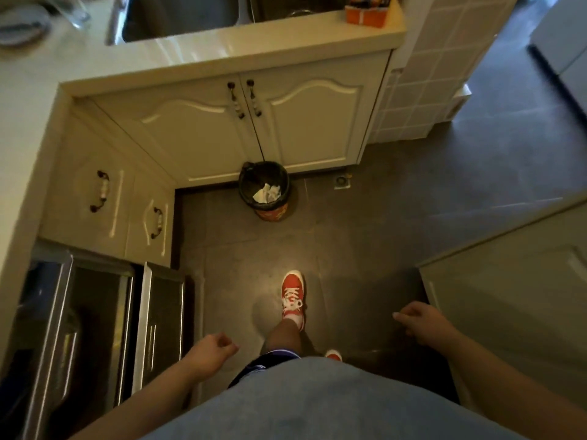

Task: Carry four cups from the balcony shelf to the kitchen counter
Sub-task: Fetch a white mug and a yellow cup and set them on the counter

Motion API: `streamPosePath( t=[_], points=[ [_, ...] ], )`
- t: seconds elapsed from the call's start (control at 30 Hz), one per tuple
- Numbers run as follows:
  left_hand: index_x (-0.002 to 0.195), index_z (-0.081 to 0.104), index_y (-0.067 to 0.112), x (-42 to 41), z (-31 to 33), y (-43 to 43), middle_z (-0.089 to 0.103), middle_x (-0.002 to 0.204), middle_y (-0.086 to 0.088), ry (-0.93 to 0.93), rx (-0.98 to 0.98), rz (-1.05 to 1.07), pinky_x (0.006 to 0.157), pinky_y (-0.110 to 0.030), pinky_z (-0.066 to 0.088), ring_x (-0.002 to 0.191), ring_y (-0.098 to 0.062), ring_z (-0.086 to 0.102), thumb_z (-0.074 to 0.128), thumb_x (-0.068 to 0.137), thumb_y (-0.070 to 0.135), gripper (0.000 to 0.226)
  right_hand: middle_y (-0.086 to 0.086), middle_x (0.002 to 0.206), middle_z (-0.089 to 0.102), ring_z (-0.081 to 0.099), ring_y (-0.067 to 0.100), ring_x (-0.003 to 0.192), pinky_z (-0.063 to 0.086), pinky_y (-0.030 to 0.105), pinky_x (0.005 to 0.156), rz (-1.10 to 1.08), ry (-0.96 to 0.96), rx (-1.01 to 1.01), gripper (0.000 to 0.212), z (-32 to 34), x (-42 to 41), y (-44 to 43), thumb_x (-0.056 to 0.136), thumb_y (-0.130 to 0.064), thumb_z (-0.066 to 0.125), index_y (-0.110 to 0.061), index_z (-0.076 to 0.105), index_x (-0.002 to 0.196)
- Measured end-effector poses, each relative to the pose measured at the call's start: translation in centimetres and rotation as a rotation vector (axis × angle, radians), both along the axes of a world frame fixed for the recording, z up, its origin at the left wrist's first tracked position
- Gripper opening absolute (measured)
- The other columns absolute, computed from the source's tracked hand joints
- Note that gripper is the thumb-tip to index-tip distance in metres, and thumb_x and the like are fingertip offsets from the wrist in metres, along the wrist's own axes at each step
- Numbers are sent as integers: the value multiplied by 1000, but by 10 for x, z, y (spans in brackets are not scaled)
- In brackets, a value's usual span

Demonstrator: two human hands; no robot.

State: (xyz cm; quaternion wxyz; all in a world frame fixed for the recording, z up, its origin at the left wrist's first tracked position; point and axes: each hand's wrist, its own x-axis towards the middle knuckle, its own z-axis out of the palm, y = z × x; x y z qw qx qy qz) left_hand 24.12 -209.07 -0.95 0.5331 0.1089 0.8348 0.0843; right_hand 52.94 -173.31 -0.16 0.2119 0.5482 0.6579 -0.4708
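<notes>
I look down at a kitchen floor with both arms hanging in front of me. My left hand is loosely curled and holds nothing. My right hand also holds nothing, its fingers bent and slightly apart. The cream kitchen counter runs along the top and down the left side. On its far left corner stands something clear, perhaps glass, too blurred to name. No cup is clearly in view.
A steel sink is set in the counter, an orange box at its right end. A black-lined waste bin stands before the cabinet doors. An open dark appliance door juts out low left. A grey cabinet is on the right.
</notes>
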Motion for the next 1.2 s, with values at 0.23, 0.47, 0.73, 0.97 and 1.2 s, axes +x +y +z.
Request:
streamPosePath(
  t=[0.23,0.47,0.73,0.97,1.2],
  points=[
    [86,58,31,-113,-6,114,67,88,2,14,49,-134,66,-25,50,80,-11,65,62,89,39,9,9,97,68,67,24,87,53,35,71,-129,-27,12,31,11,-70,66,90,-34,65,-8,64,107],
    [97,63,22,-182,20,295,65,92,-1,-9,120,-396,73,-27,48,81,-11,61,57,94,31,11,16,97,70,66,25,84,54,34,72,-367,-49,54,21,31,-61,99,89,-21,68,-4,68,101],
    [109,62,15,-161,13,508,67,102,-11,-13,198,-523,87,-42,52,97,-28,64,59,93,36,27,7,93,69,65,18,84,49,25,67,-581,-185,-84,29,7,-26,147,90,-32,66,-7,68,105],
    [94,61,24,-162,16,611,63,92,2,28,123,-630,72,-27,47,87,-14,61,60,91,37,13,1,79,65,58,8,69,41,21,54,-597,-116,-127,16,0,-58,246,90,-28,66,-12,66,94],
    [96,65,14,-197,14,659,71,94,-8,54,46,-622,72,-30,51,86,-19,66,63,91,30,17,3,102,66,63,14,89,50,23,72,-433,45,-52,24,11,-122,375,90,-38,64,-19,63,105]
  ],
)
